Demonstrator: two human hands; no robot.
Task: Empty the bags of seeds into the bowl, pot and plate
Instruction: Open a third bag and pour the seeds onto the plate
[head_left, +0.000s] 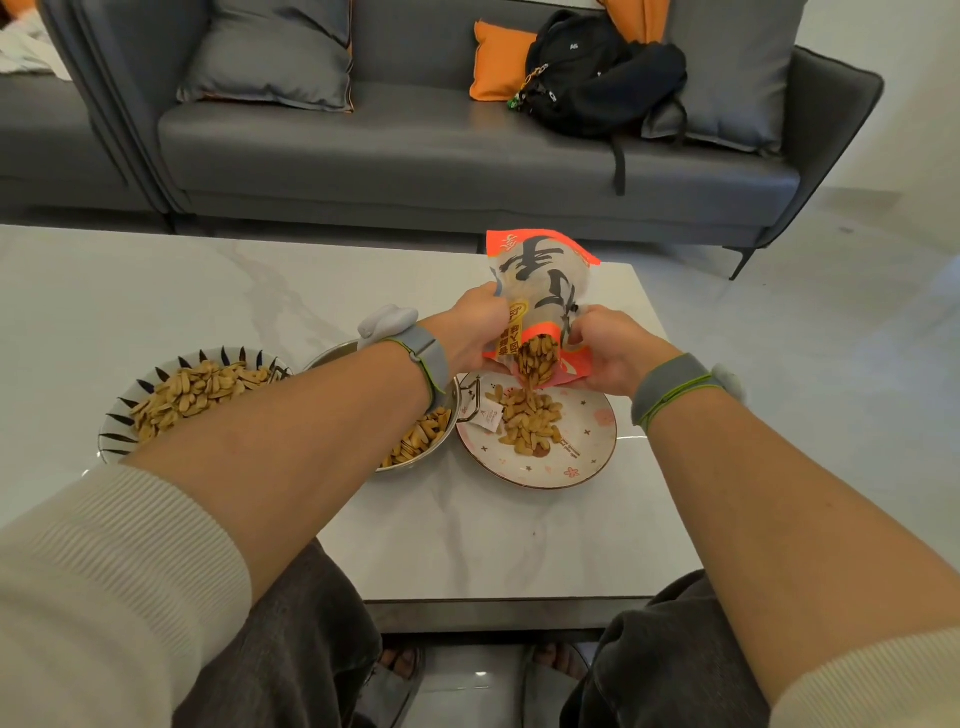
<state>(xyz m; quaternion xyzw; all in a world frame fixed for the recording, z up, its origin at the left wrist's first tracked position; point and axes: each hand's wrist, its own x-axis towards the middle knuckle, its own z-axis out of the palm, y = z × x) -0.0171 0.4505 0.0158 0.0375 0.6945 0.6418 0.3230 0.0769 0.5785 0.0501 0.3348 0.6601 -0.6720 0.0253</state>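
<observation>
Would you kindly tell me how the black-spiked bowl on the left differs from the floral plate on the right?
The black-spiked white bowl is deep and heaped with seeds; the shallow flower-and-star patterned plate holds only a small pile, and a white sachet. Seeds are falling onto the plate from the orange-and-clear bag; nothing pours into the bowl. Both rest on the marble table.

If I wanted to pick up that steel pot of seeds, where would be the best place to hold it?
Probably by the wire handle on the pot, coming in from the plate side. That handle juts out from the rim there and is the only one showing; the left forearm hides the rest, and the seeds fill the inside.
</observation>
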